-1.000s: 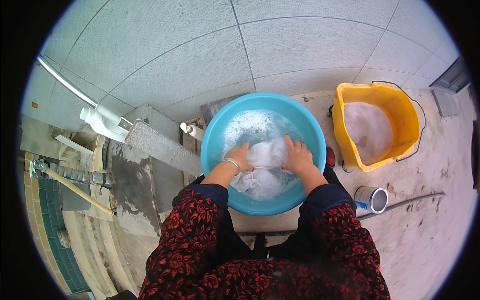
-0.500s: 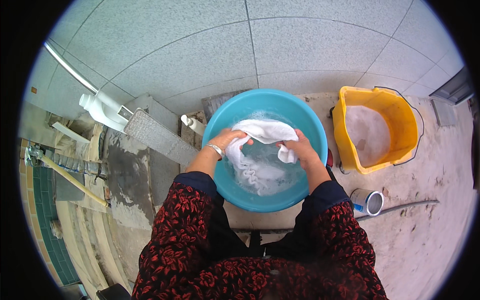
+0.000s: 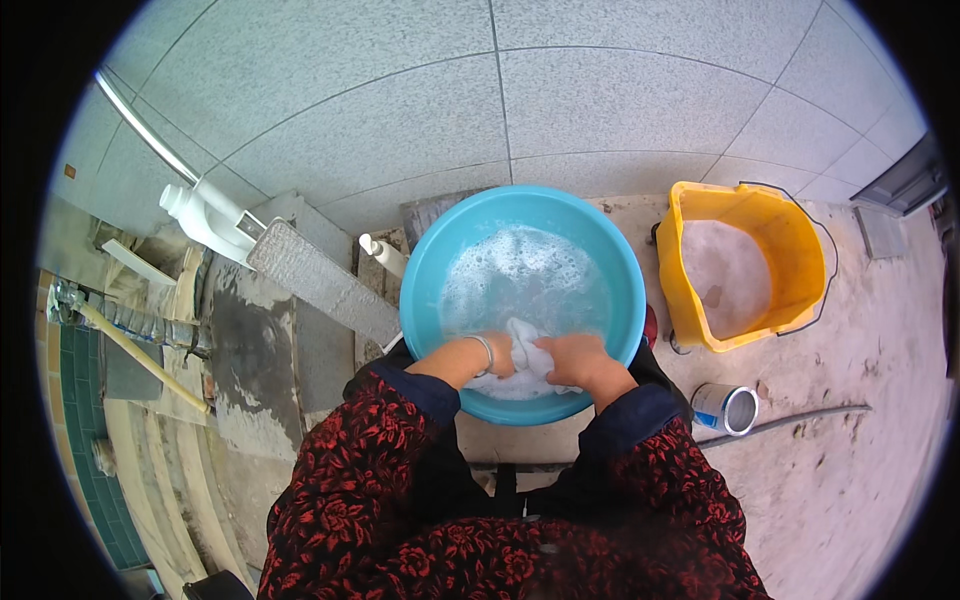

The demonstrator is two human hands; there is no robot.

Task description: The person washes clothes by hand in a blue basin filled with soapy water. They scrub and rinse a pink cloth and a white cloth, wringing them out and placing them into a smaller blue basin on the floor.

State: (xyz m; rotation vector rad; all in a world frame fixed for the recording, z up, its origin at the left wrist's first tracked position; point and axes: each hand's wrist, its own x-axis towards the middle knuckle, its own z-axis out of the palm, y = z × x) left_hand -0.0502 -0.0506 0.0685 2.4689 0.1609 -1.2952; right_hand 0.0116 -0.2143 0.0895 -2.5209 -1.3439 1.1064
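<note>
A round turquoise basin (image 3: 425, 270) of foamy, soapy water stands in front of me. Down at its near side, both hands grip a wet white cloth (image 3: 525, 350), which is bunched between them and partly under the suds. My left hand (image 3: 492, 355), with a bracelet at the wrist, is closed on the cloth's left part. Closed on its right part is my right hand (image 3: 575, 360). Some fingertips are hidden by the cloth and foam.
Right of the basin stands a yellow bucket (image 3: 683, 290) with cloudy liquid in it. A metal can (image 3: 727, 409) and a dark hose (image 3: 790, 424) lie nearer. To the left are a white pump bottle (image 3: 383, 255), a white jug (image 3: 205, 225) and a stone slab (image 3: 320, 280).
Both hands have come down and toward me, and closer together. The white cloth, before held up and spread in an arch, is now bunched low in the water at the basin's near side.
</note>
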